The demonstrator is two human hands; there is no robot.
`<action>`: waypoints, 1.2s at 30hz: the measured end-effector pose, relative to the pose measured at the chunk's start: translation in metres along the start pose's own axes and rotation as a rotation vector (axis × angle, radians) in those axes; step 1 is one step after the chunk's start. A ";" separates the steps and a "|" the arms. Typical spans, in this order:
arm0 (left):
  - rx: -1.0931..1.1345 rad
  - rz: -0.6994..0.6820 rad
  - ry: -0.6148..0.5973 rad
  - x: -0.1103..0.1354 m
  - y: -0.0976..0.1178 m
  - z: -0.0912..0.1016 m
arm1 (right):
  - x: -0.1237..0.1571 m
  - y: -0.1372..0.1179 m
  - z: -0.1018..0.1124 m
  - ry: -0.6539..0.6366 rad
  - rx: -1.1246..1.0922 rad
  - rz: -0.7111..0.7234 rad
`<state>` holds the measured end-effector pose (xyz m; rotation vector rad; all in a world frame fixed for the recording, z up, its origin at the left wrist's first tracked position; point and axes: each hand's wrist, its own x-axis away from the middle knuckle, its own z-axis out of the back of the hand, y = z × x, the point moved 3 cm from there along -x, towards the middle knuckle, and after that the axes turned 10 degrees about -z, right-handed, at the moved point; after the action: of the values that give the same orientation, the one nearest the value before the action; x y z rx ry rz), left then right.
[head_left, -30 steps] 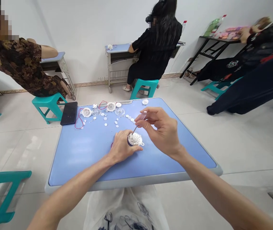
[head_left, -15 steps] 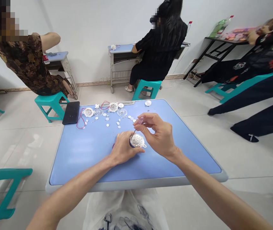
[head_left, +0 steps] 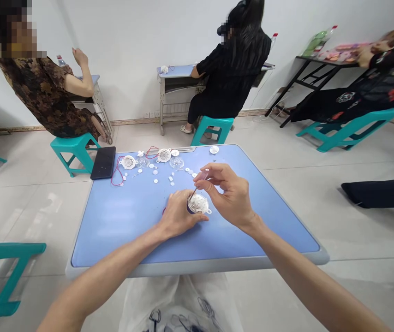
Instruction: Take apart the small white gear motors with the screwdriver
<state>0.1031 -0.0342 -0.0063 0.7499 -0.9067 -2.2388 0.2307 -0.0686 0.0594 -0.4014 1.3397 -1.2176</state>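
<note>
My left hand (head_left: 179, 213) is wrapped round a small round device (head_left: 199, 203) with a white top, a dark side and a little loop at its right edge. My right hand (head_left: 229, 193) pinches the pinkish handle of a screwdriver (head_left: 203, 175). Its thin shaft slants down to the left, and the tip meets the device's white top near its left rim. A bit of red shows beside my left hand. My fingers hide most of the device's lower part.
On the blue table (head_left: 121, 226) lie white round housings (head_left: 164, 155), a red cord (head_left: 116, 174), clear domes (head_left: 176, 162), several small white parts and a black tablet-like slab (head_left: 103, 163). A white dish (head_left: 214, 150) sits at the back. Beyond are seated people and green stools (head_left: 214, 123).
My hands, the screwdriver and the device stay nearly in place. The seated person at left has lowered an elbow and raised a hand; at right, a person's dark-trousered legs have moved rightward.
</note>
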 end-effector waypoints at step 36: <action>0.024 0.060 -0.008 0.000 0.004 -0.001 | -0.003 0.007 -0.004 0.140 0.003 0.098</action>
<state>0.1051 -0.0370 -0.0039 0.7157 -0.9491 -2.1833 0.2309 -0.0617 0.0546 -0.2485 1.4597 -1.1836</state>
